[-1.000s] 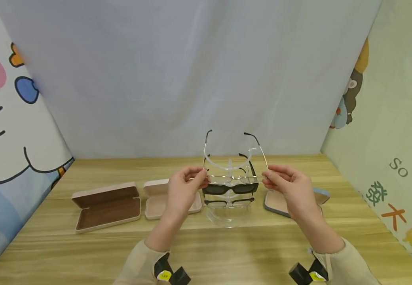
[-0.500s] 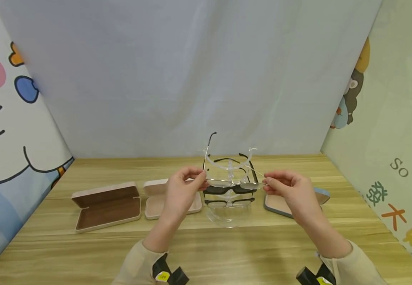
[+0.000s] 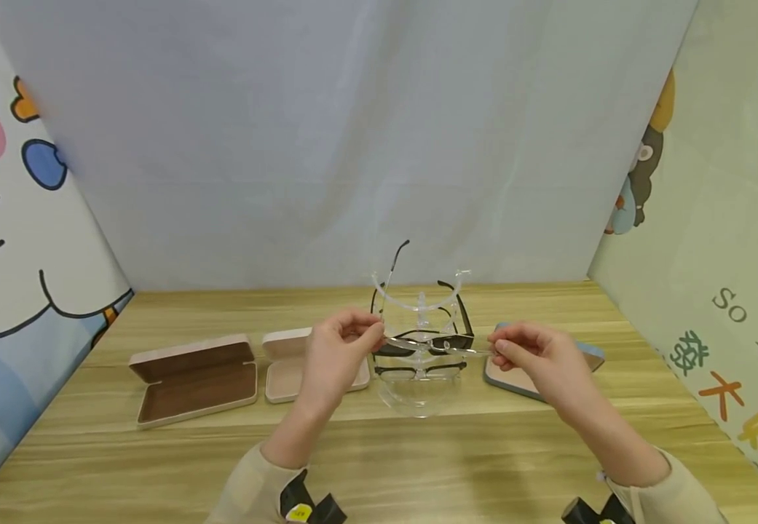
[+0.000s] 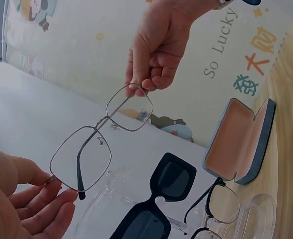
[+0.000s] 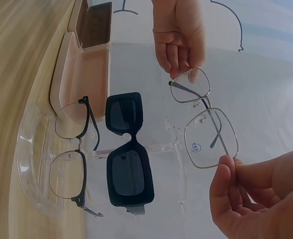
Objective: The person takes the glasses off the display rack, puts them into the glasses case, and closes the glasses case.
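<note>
both hands, left hand and right hand, pinch the wire-frame glasses by their ends above the clear stand; folding seems underway, next closing the remaining temple.

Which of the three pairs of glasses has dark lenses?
The black sunglasses on the clear stand. The black-framed glasses on the lower tier and the thin metal glasses held in both hands have clear lenses.
</note>
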The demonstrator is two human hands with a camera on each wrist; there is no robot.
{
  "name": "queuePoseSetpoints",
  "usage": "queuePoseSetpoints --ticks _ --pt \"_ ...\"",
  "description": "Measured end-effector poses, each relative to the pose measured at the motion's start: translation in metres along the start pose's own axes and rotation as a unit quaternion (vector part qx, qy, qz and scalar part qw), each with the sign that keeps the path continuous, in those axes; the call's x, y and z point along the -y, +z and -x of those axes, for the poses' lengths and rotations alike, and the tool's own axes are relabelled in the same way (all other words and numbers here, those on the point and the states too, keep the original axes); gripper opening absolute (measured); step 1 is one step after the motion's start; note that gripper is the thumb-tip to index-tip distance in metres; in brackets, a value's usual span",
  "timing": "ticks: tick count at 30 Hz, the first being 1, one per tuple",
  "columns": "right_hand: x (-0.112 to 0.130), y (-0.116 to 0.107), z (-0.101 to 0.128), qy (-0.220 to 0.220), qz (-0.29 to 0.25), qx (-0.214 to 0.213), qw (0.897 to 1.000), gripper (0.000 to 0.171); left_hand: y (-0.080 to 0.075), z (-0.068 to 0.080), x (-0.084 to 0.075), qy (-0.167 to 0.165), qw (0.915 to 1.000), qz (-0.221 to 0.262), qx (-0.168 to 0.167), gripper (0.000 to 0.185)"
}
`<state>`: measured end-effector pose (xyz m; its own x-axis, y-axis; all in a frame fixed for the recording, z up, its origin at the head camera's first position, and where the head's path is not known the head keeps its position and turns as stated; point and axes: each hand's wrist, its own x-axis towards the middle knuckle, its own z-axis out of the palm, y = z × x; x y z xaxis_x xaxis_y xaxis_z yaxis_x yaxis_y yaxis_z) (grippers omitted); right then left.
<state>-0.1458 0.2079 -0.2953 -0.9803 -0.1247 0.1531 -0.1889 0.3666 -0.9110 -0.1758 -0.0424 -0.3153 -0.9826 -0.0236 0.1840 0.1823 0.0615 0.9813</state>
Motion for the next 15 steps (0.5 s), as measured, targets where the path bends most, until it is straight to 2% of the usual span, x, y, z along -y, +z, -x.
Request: queuePoseSetpoints --ticks 9,15 --pt "0.002 -0.008 0.007 -0.027 0.026 -0.01 0.999 0.02 0.002 0.005 -0.003 0.032 0.9961 -0.078 0.024 0.008" --pt "-0.001 -0.015 0.007 -0.03 -0.002 -0.028 0.999 0.025 0.009 0.006 -0.002 0.064 0.9909 -0.102 0.059 0.01"
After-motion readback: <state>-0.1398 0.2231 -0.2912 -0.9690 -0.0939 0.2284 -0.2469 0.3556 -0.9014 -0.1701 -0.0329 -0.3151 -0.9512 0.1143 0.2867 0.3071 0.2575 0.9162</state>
